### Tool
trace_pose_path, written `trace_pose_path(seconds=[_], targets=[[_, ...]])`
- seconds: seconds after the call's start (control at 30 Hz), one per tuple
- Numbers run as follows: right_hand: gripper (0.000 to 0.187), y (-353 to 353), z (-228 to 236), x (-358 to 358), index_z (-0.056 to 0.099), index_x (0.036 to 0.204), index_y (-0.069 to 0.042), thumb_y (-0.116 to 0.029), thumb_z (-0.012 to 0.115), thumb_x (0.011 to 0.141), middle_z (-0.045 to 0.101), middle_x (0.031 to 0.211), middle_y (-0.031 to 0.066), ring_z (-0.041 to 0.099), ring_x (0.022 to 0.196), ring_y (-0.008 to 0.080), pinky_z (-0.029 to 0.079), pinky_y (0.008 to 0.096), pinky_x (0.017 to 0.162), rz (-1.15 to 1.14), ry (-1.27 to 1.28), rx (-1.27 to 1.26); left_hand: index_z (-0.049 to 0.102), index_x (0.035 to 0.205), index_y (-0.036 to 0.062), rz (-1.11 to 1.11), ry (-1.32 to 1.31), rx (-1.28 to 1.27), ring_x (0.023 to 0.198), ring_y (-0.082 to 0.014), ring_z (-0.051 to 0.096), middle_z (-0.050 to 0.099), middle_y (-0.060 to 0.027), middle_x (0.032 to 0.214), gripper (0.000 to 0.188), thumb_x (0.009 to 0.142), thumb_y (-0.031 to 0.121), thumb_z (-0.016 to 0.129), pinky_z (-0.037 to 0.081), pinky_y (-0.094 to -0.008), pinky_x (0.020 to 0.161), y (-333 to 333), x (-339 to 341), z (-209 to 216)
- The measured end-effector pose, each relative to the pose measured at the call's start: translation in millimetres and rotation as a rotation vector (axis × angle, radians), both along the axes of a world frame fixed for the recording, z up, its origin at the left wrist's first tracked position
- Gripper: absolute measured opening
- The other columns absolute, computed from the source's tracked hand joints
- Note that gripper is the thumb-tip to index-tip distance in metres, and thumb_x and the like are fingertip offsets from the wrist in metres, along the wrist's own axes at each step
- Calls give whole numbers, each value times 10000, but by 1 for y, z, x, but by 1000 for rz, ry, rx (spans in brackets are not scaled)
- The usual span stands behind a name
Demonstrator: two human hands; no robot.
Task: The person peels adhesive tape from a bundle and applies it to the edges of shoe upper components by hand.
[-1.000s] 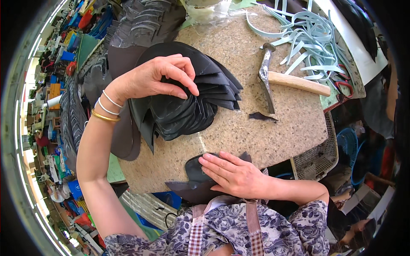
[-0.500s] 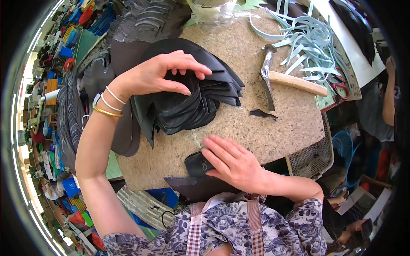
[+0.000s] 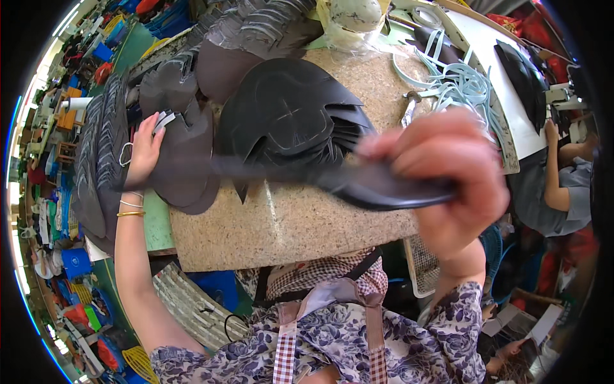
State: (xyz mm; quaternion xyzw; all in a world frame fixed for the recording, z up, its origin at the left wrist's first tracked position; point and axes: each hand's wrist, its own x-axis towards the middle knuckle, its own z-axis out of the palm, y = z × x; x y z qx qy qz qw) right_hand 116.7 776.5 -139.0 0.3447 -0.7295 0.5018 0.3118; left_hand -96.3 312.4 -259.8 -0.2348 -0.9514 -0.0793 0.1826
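My right hand [image 3: 448,173] is raised close to the camera and blurred, gripping a thin black cut piece [image 3: 358,182] that stretches left across the view. My left hand [image 3: 146,150] reaches to the left side of the block, fingers resting on a stack of dark cut pieces [image 3: 185,160]. A fanned pile of black cut pieces [image 3: 288,121] lies on the speckled cutting block [image 3: 288,224] between the two hands.
Pale blue strips [image 3: 457,80] and a hammer [image 3: 409,109] lie at the block's far right. More dark stacks [image 3: 96,166] line the left. Another person's arm [image 3: 563,173] works at the right edge. A wire basket [image 3: 419,269] sits below the block.
My right hand lifted the black piece from the block's near edge up toward the camera. My left hand left the fanned pile and moved left onto the side stack.
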Motion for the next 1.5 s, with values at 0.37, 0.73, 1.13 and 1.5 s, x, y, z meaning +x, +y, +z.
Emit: trace_pose_path(seconds=[0.37,0.73,1.13,1.5], targets=[[402,-36,-78,-38,624,1008,-40,-183,802,678,632,1213,86,594,1157,285,469,412,999,-240,-50,597,551,949,37,90,-56,111,914,-214,537,578,-50,937,247,789,80,734,443,-326,831,35,18,34],[607,-195,-52,-90,543,1183,-40,-131,781,631,541,1277,188,534,1187,343,497,414,934,-206,196,-2,538,1189,28,-140,-631,745,975,-69,550,594,-17,1059,290,922,109,617,429,-214,875,33,53,130],[173,-213,-46,-105,570,834,-105,-163,614,676,572,1001,67,573,972,257,509,368,812,-301,503,-20,529,1256,22,-85,-719,672,1085,-83,526,593,-48,1126,337,958,169,584,399,-256,968,21,32,145],[489,-143,-25,-32,551,971,-93,-481,696,712,438,590,-3,521,463,178,381,325,385,44,293,266,589,1160,-6,-382,-1365,465,978,-135,561,636,-40,1040,516,722,182,789,467,-320,881,84,184,111]])
